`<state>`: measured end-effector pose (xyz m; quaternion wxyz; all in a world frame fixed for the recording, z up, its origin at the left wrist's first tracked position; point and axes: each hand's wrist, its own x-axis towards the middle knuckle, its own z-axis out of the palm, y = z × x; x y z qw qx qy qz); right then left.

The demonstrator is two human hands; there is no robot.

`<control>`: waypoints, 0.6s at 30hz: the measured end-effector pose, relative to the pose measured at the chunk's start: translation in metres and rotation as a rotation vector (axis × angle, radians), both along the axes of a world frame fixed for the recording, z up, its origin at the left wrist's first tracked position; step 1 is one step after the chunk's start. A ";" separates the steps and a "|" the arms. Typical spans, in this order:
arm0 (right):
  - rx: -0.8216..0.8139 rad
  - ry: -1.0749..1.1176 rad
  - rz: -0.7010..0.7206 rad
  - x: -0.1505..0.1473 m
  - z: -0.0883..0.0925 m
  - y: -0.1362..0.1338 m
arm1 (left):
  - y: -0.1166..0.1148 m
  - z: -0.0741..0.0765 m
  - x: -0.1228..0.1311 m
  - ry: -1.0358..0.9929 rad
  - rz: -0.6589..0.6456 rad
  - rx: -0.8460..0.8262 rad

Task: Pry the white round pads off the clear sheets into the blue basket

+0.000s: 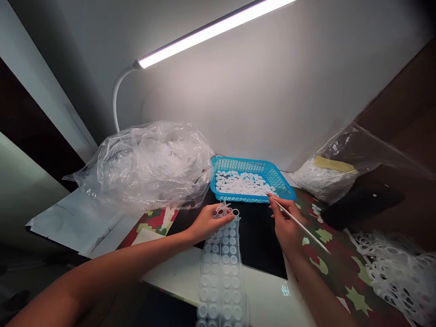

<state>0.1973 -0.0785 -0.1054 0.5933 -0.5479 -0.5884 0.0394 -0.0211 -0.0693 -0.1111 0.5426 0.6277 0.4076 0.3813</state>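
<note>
My left hand (213, 222) is closed on the far end of a long translucent plastic strip (221, 272) with rows of round caps. A few ring shapes stick out past the fingers. The strip runs toward me over the table edge. My right hand (288, 218) pinches a thin white stick (303, 227) like a pen, its tip at the near rim of a blue plastic basket (289, 193). Many small white discs (241, 184) lie in the basket. Both hands are in front of it, apart from each other.
A large clear bag (150, 168) of pale plastic parts stands on the left, beside white sheets (75, 222). At right are another bag (323, 177) with a yellow label, a dark object (364, 202) and a heap of ring scraps (402, 272). A lit lamp (218, 32) hangs above.
</note>
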 end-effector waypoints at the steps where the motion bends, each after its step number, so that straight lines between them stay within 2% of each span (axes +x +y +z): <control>1: -0.003 -0.021 -0.003 0.002 -0.002 0.003 | 0.000 0.000 0.000 0.000 -0.010 -0.003; 7: -0.047 -0.023 0.046 0.007 -0.009 0.013 | 0.000 0.001 -0.002 -0.007 -0.019 0.029; 14: -0.011 -0.006 0.090 0.000 -0.004 0.007 | 0.005 0.006 -0.006 0.021 0.001 0.056; 18: -0.053 -0.012 0.266 -0.016 0.002 -0.006 | 0.009 0.004 -0.007 0.040 0.020 0.069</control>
